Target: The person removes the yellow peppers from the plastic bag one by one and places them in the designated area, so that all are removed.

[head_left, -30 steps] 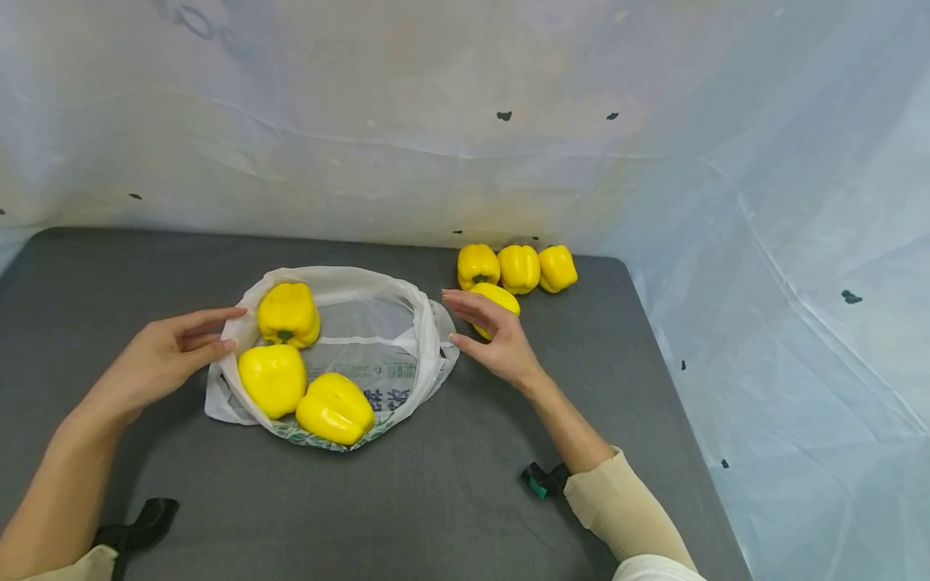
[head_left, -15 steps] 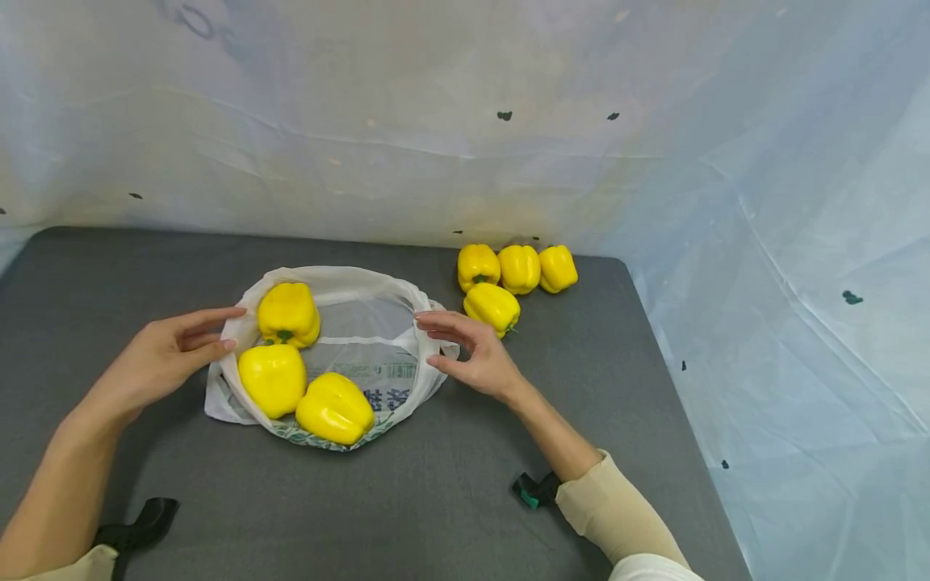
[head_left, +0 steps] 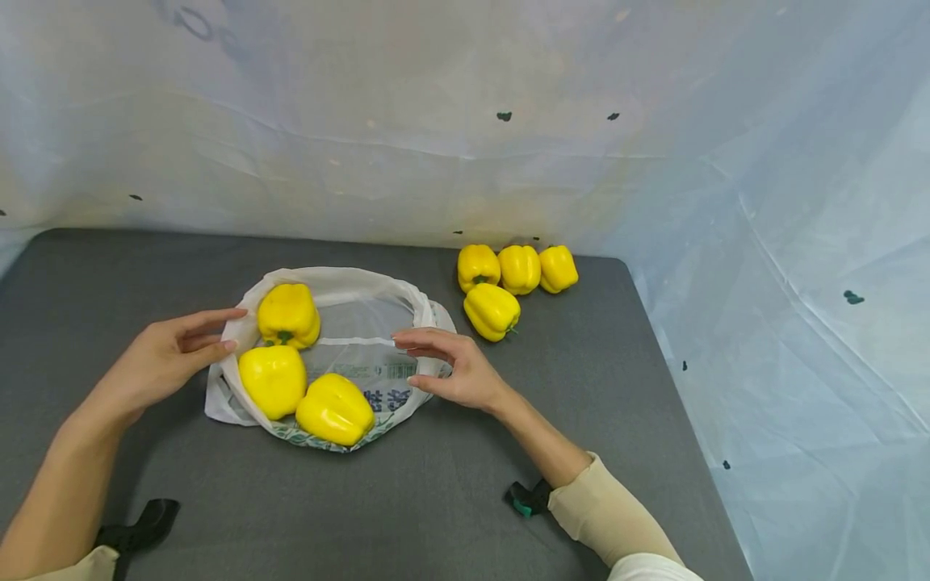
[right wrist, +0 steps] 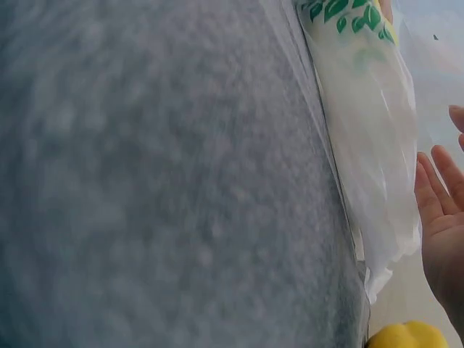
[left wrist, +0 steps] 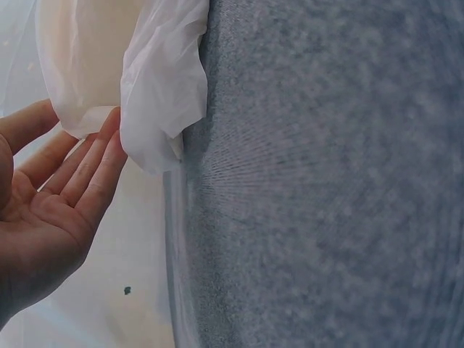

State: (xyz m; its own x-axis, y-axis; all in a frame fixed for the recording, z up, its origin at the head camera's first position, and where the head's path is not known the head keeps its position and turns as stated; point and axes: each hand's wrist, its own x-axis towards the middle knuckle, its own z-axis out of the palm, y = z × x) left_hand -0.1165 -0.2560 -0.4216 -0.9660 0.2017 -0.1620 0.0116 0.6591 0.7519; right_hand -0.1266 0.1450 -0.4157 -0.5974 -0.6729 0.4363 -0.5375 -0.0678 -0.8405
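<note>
A white plastic bag (head_left: pixel 363 278) with green leaf print and dark blue lettering lies with its mouth spread wide. Inside it, toward the left, are a yellow bell pepper (head_left: pixel 288 315), a second pepper (head_left: pixel 272 381) and a third pepper (head_left: pixel 336 409). My left hand (head_left: pixel 163 355) touches the bag's left rim with its fingertips, fingers fairly straight; the left wrist view shows the fingers (left wrist: pixel 94 163) against the white plastic. Over the bag's right rim is my right hand (head_left: pixel 458 367), thumb and fingers apart, holding nothing. From the right wrist, that hand (right wrist: pixel 442 210) appears beside the bag.
Several yellow bell peppers (head_left: pixel 492 311) sit together beyond the bag, to its right, near the back edge of the dark grey table (head_left: pixel 327 516). Pale plastic sheeting (head_left: pixel 407 121) hangs behind the table and along its right side.
My right hand has moved left and nearer to me, from beside the loose peppers to over the bag's right rim. The left hand and the peppers have stayed in place.
</note>
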